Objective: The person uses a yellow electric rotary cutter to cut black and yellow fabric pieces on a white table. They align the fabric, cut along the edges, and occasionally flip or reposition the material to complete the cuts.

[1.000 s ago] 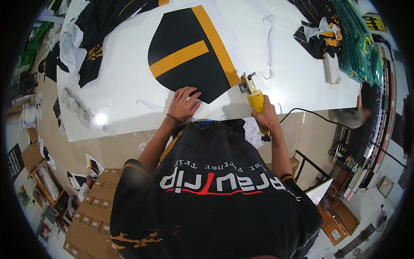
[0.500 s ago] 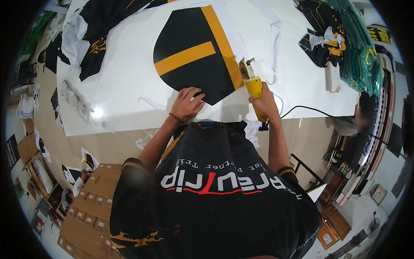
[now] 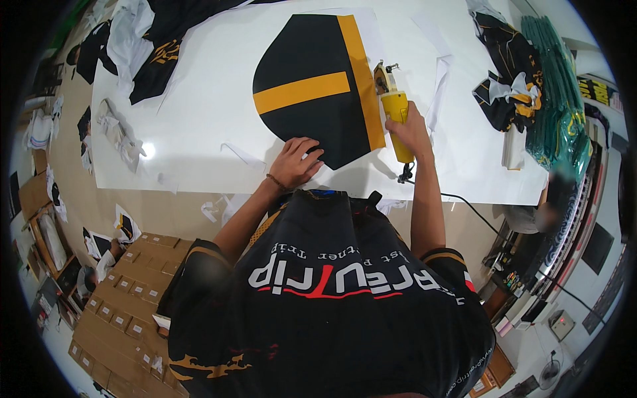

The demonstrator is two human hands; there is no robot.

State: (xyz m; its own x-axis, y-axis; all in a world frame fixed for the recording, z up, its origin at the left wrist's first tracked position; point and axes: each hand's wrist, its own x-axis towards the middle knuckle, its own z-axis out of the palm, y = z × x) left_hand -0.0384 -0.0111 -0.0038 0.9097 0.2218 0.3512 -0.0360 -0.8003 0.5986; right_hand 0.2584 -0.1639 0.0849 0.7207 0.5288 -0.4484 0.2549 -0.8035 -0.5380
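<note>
A black fabric panel [image 3: 302,56] with one curved side lies flat on the white table. One orange band crosses it, and another runs down its right edge. My left hand [image 3: 298,161] rests palm down on the panel's near left edge, fingers laid out on the cloth. In my right hand [image 3: 414,131] is a yellow electric rotary cutter [image 3: 396,106], gripped round its body. The cutter's head sits just right of the orange edge band, about midway along it. A black cord trails from its near end toward the right.
Dark garments with white cloth [image 3: 159,63] are heaped at the far left of the table [image 3: 206,132]. More black and orange pieces [image 3: 504,86] lie at the right, beside green plastic-wrapped packs [image 3: 554,99]. White offcuts [image 3: 242,155] are scattered about. Cardboard boxes [image 3: 126,298] stand behind on the left.
The cutter in my right hand has moved away from me along the panel's orange edge. My left hand stays on the same part of the panel. The whole view has shifted slightly.
</note>
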